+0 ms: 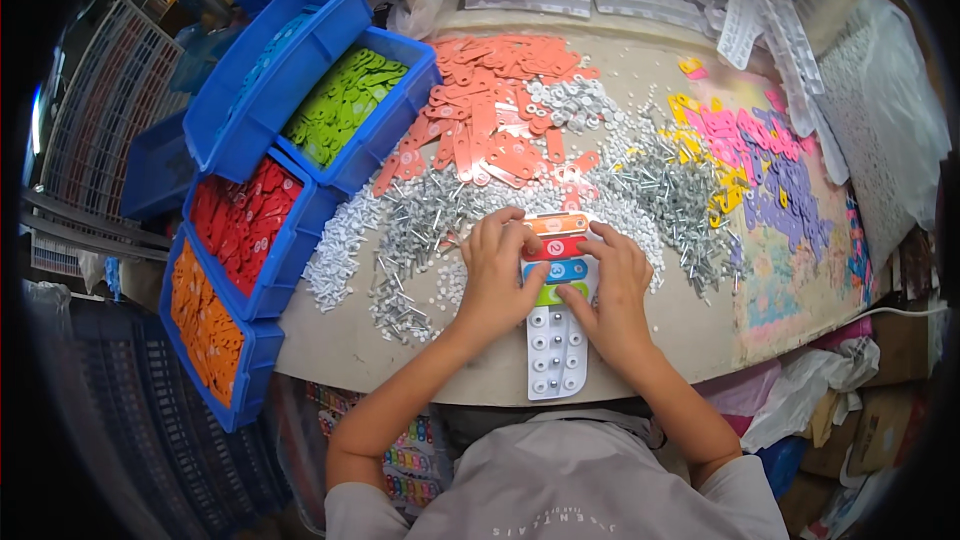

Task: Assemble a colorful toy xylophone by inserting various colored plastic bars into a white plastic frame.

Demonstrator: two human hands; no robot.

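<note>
A white plastic board (pixel 556 390) lies upright in front of me, across the table's near part. Orange, red, blue and green strips (pixel 566 246) lie across its far half; the near half shows rows of round white posts, some with metal screws between them. My left hand (pixel 492 275) grips the board's left side, its thumb by the blue strip and its index finger near the red one. My right hand (pixel 617 285) holds the right side, thumb on the green strip and index finger near the red strip's end. The hands partly cover the strip ends.
Blue bins at left hold red (pixel 250 225), orange (pixel 206 325), green (pixel 345 105) and blue strips. Salmon strips (pixel 480 90), metal screws (pixel 660 190) and small white caps (pixel 345 250) are heaped beyond my hands. Purple and pink pieces (pixel 785 180) lie right; white plastic trays (pixel 640 0) stand behind.
</note>
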